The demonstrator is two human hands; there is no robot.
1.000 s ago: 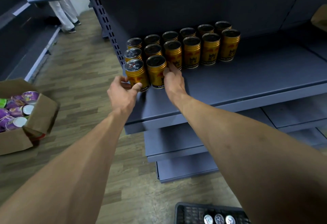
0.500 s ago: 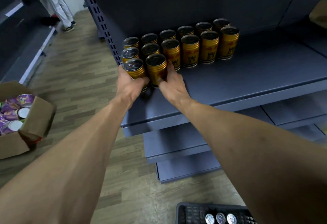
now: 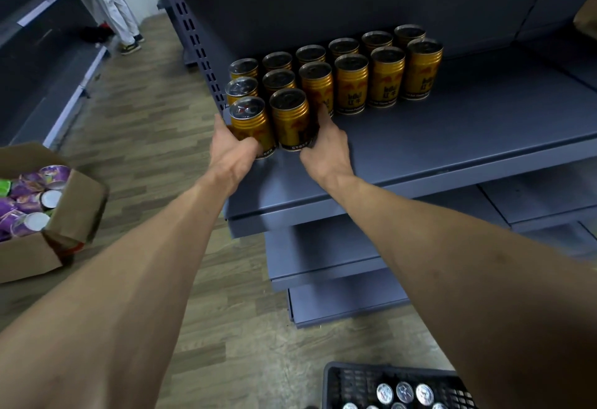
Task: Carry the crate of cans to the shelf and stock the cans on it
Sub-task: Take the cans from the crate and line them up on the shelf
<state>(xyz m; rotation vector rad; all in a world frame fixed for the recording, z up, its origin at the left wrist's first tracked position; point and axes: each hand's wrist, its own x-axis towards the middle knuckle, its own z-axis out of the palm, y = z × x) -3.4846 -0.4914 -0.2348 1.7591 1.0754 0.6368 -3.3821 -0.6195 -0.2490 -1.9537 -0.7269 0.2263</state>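
Note:
Several gold cans stand in rows on the dark blue shelf (image 3: 452,137), at its left end. My left hand (image 3: 234,150) grips the front-left can (image 3: 250,121), fingers curled round its lower side. My right hand (image 3: 326,147) holds the can beside it (image 3: 290,118), fingers wrapped round its right side and thumb at its base. Both front cans stand upright and touch each other. The black crate (image 3: 349,382) sits on the floor at the bottom edge, with several silver can tops (image 3: 403,392) showing inside.
An open cardboard box (image 3: 74,215) of purple cups sits on the wooden floor at left. A person's legs (image 3: 119,14) stand far back in the aisle. Lower shelves (image 3: 323,253) jut out below. Bare shelf surface stretches to the right of the cans.
Both hands have closed in on the two front cans: the left one now wraps the left can, and the right one has slid round the right can. The cans look pushed back against the row behind.

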